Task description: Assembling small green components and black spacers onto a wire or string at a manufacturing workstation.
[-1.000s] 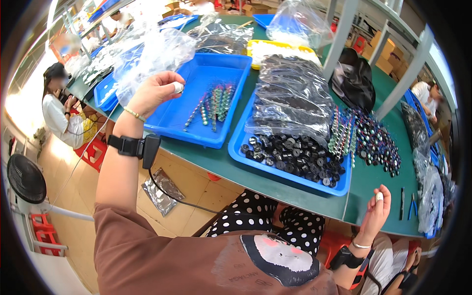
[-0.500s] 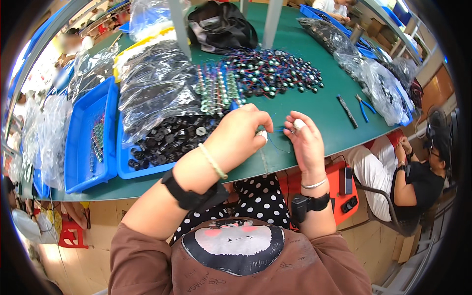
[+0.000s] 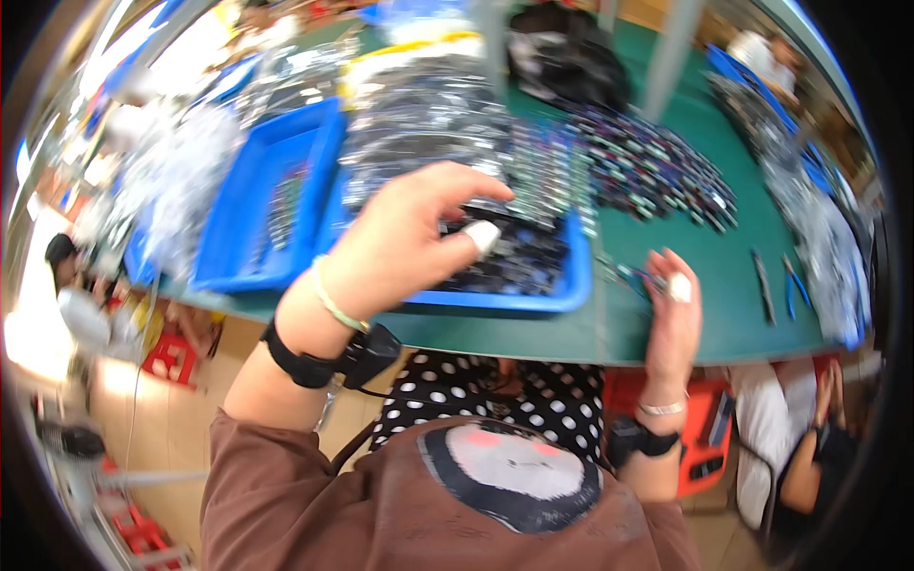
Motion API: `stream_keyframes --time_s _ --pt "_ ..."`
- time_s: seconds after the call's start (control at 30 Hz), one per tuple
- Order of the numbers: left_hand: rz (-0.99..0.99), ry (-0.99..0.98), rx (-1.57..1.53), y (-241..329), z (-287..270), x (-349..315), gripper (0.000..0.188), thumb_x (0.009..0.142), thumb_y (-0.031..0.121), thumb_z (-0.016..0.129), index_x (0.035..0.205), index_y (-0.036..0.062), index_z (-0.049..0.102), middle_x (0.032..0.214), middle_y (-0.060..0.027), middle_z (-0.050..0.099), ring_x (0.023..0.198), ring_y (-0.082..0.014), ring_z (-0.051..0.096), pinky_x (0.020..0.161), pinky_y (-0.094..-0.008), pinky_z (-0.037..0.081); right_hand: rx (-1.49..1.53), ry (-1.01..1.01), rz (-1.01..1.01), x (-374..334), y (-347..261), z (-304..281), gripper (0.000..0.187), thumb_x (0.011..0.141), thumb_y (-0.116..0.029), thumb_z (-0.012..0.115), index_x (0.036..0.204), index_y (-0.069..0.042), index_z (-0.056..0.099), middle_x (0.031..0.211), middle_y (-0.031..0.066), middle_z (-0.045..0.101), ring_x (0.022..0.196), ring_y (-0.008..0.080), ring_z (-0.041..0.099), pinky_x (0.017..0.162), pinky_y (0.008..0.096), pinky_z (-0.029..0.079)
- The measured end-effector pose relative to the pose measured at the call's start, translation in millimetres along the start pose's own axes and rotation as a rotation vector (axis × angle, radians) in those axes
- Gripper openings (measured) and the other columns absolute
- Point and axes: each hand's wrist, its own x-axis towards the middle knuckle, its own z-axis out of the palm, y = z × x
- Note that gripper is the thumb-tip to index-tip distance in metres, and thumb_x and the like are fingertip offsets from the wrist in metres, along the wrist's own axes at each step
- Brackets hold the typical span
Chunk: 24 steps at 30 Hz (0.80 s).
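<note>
My left hand (image 3: 405,224), a white cover on its thumb, hangs over the near blue tray (image 3: 562,300) of small black round plastic parts (image 3: 524,257). Its thumb and fingers are apart, with nothing seen between them. To the right, my right hand (image 3: 674,309) is above the green table (image 3: 619,328), its thumb also capped in white. A small wired part (image 3: 655,283) is pinched in its fingers, and thin wires stick out to the left. Motion blur hides the finer detail of that part.
A second blue tray (image 3: 224,219) holds a few wired strips at left. Clear bags of dark parts (image 3: 428,124) lie behind. A pile of wired round parts (image 3: 657,171), a black bag (image 3: 566,57), blue-handled pliers (image 3: 798,285) and a dark pen-like tool (image 3: 763,285) are on the table.
My left hand has left the right hand and moved left over the black parts, opening. My right hand keeps its pinch. The whole view has swung left.
</note>
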Motion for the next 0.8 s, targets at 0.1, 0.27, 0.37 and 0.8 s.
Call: stream_keyframes --time_s 0.1,0.27,0.37,0.8 --pt "-0.264 0.2 0.208 -46 -88 -47 0.033 0.082 0.007 0.066 0.115 0.0025 0.063 0.109 -0.0101 0.066 0.099 -0.0206 0.063 0.086 -0.0319 0.051 -0.153 -0.024 -0.081 -6 5 -7 0.04 0.099 -0.02 0.044 0.132 0.002 0.044 0.128 0.0174 0.053 0.122 0.0251 0.05 0.106 0.0399 0.037" --pt "-0.681 0.158 0.697 -133 -181 -140 0.041 0.076 0.011 0.069 0.116 0.0031 0.063 0.104 -0.0148 0.067 0.094 -0.0256 0.065 0.085 -0.0358 0.051 -0.262 -0.012 -0.053 -5 4 -7 0.041 0.101 -0.022 0.039 0.135 0.001 0.042 0.129 0.0183 0.052 0.122 0.0259 0.049 0.106 0.0394 0.037" --pt "-0.862 -0.081 0.656 -150 -187 -156 0.044 0.073 0.013 0.07 0.115 0.0052 0.064 0.103 -0.0157 0.067 0.092 -0.0284 0.065 0.083 -0.0369 0.051 -0.343 -0.019 -0.073 -4 5 -3 0.04 0.101 -0.02 0.038 0.135 0.001 0.042 0.128 0.0182 0.052 0.121 0.0264 0.05 0.106 0.0388 0.037" --pt "-0.649 0.02 0.451 -145 -195 -178 0.016 0.081 0.009 0.063 0.095 0.0021 0.063 0.079 -0.0086 0.065 0.073 -0.0194 0.062 0.069 -0.031 0.05 -0.532 0.048 -0.069 0 11 1 0.041 0.1 -0.015 0.033 0.136 0.003 0.039 0.127 0.0195 0.052 0.119 0.0273 0.051 0.105 0.0386 0.037"
